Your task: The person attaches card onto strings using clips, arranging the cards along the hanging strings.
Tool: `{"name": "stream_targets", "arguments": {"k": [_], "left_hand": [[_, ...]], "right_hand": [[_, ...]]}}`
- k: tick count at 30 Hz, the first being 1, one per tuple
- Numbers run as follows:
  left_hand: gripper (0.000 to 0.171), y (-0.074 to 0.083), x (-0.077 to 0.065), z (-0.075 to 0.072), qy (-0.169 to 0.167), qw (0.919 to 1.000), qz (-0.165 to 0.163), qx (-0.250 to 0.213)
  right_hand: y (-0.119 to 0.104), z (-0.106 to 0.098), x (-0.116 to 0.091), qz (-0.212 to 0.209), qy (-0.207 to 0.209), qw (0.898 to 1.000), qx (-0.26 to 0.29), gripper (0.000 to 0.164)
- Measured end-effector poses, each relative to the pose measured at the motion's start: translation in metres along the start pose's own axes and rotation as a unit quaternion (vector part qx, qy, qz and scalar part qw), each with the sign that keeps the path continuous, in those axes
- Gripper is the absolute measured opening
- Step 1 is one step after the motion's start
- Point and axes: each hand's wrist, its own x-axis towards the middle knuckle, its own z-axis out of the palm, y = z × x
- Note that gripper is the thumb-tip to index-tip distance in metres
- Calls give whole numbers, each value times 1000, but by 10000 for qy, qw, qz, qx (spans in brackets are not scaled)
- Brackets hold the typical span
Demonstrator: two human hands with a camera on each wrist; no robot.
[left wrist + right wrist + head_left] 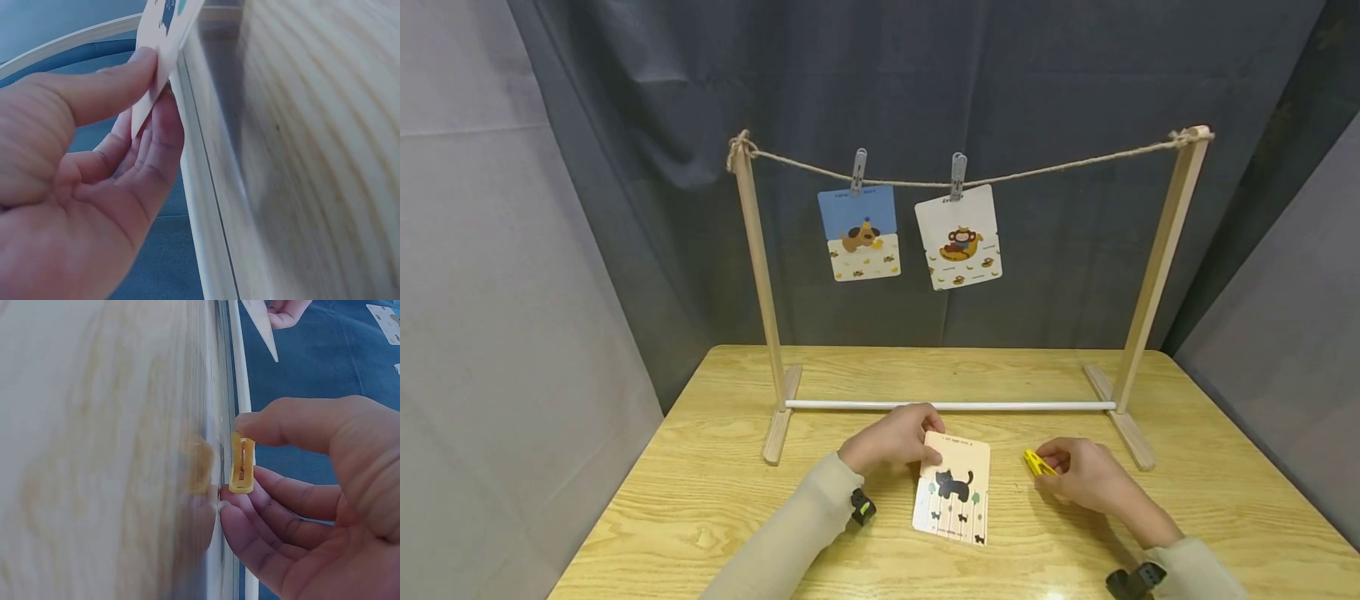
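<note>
My left hand (pixel 901 437) pinches the upper left corner of a card (pixel 955 458) with a black cat printed on it. In the left wrist view the thumb lies on one face of the card (pixel 164 50) and the fingers are behind it. To the right, my right hand (pixel 1086 475) holds a yellow clothespin (pixel 1039 463) between thumb and fingers, low over the table. The right wrist view shows the clothespin (pixel 242 464) end-on, the thumb at its top and fingertips below.
A wooden frame (pixel 1161 267) stands on the table (pixel 700 500), with a white bar (pixel 1000 406) along its base. From its twine (pixel 1075 164) hang a dog card (pixel 865 250) and a monkey card (pixel 962 217), each under a grey clothespin (pixel 858 171). Dark curtain (pixel 1075 75) hangs behind.
</note>
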Motion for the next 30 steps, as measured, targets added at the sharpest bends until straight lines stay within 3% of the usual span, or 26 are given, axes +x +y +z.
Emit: {"name": "stream_targets", "arguments": {"k": [7,15,30], "left_hand": [[34,0,2,-4,73,9985,229,-493],[32,0,3,-8,166,9977,288,-595],[29,4,3,-15,338,9951,324,-869]], "right_hand": [[1,-1,1,39,154,9999,55,42],[0,-2,1,-69,442,9989,102,39],[2,-4,2,150,521,9977,413,36]]}}
